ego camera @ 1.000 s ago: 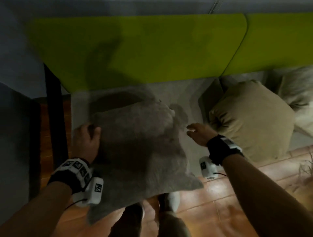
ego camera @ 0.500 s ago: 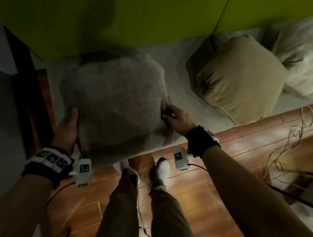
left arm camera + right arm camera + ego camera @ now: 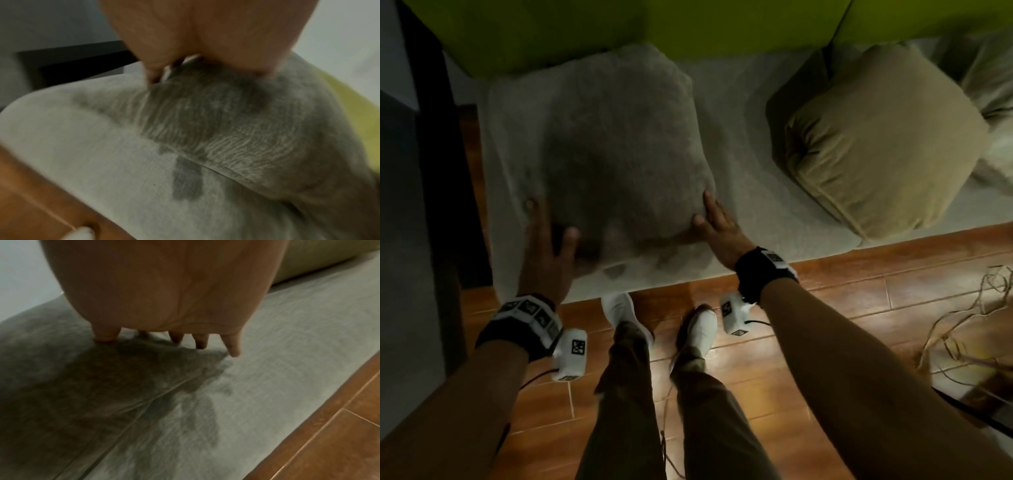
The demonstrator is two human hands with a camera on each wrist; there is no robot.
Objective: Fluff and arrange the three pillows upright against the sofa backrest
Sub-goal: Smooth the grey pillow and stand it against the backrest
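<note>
A grey pillow (image 3: pixel 616 144) stands on the sofa seat (image 3: pixel 750 164) at the left, its top edge against the green backrest (image 3: pixel 619 24). My left hand (image 3: pixel 548 240) lies at its lower left corner, fingers straight along the side and thumb on the front. My right hand (image 3: pixel 717 222) touches the lower right corner with straight fingers. In the right wrist view the fingertips (image 3: pixel 107 335) rest on the grey pillow (image 3: pixel 72 369). A tan pillow (image 3: pixel 887 137) lies further right, and a pale pillow (image 3: pixel 993 85) sits at the far right.
A dark frame (image 3: pixel 431 137) stands left of the sofa. Wooden floor (image 3: pixel 859 308) runs along the seat's front edge, with loose cables (image 3: pixel 969 325) at the right. My feet in white shoes (image 3: pixel 619 315) stand close to the seat.
The grey pillow, held in the air a second ago, now sits on the seat against the backrest. Both hands slid down to its lower corners and straightened.
</note>
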